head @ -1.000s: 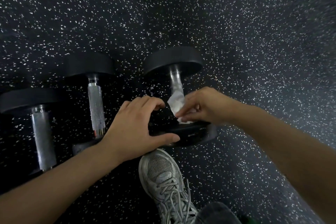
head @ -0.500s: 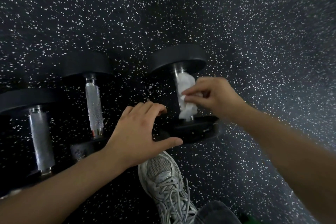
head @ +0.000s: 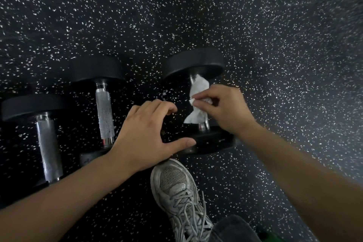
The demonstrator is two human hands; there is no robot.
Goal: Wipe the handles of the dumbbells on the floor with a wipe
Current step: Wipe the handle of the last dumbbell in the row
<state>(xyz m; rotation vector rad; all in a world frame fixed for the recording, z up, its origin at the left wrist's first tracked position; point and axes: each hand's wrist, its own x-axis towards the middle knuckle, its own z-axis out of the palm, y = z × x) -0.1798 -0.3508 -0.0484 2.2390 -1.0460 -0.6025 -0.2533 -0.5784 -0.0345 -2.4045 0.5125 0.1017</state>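
Nearest the lower edge of the frame: a grey mesh sneaker [head: 176, 192] with grey laces, toe pointing away, its heel covered by a dark denim cuff [head: 233, 228]. A green patch at the bottom edge is cut off and unidentifiable.

Left hand [head: 145, 133] hovers above the speckled floor [head: 275, 45], released: fingers loosely arched, thumb stretched toward the near plate of the right dumbbell [head: 198, 65], holding nothing. Whether the thumb tip touches that plate I cannot tell. The hand and forearm hide most of the near plate of the middle dumbbell [head: 104, 104]; faint embossed marks on its exposed sliver are unreadable.

Right hand [head: 225, 108] grasps a crumpled white wipe [head: 197, 94], pinched between thumb and fingertips and wrapped round the right dumbbell's handle. The wipe covers most of the shaft; only the polished metal collars at both ends show.

Three dumbbells lie side by side on the floor, handles running near to far. All have round matte black plates. The middle handle is silvery with diamond knurling. The left dumbbell [head: 47, 143] has a duller grey handle of finer texture; its near plate is lost in shadow.

Floor: black rubber flecked with white, blurring toward the far corners.
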